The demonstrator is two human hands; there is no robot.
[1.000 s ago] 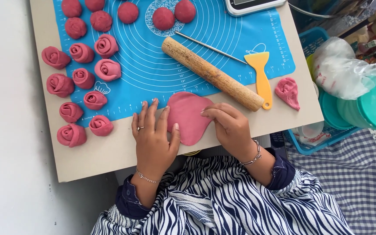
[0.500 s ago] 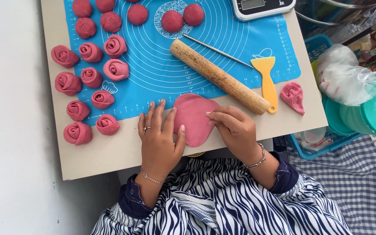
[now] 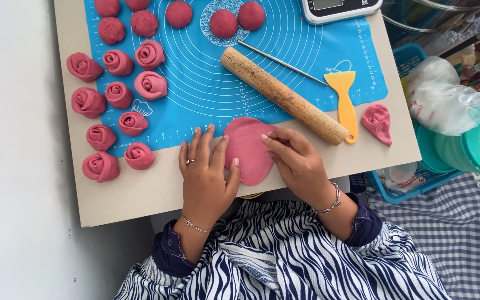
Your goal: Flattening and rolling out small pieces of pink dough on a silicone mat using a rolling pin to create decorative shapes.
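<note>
Pink flattened dough sheet [image 3: 248,149], just below wooden rolling pin [image 3: 283,95]: looked soft, thin, tearable. Pressed flat by left hand [image 3: 206,173]; pinched at right edge by right hand [image 3: 295,161].

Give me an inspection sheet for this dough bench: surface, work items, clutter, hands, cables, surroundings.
Surface: tan board carrying a blue silicone mat.
Job's things: flat pink dough sheet at the mat's near edge; rose-shaped dough pieces on the left; dough balls at the top.
Clutter: wooden rolling pin, thin metal rod, yellow scraper, dough scrap, kitchen scale.
Grippers: left hand lies flat on the sheet's left edge; right hand pinches its right edge with the fingers.
Cables: nothing seen.
Surroundings: plastic bag, teal bowls, blue basket, checked cloth.
</note>
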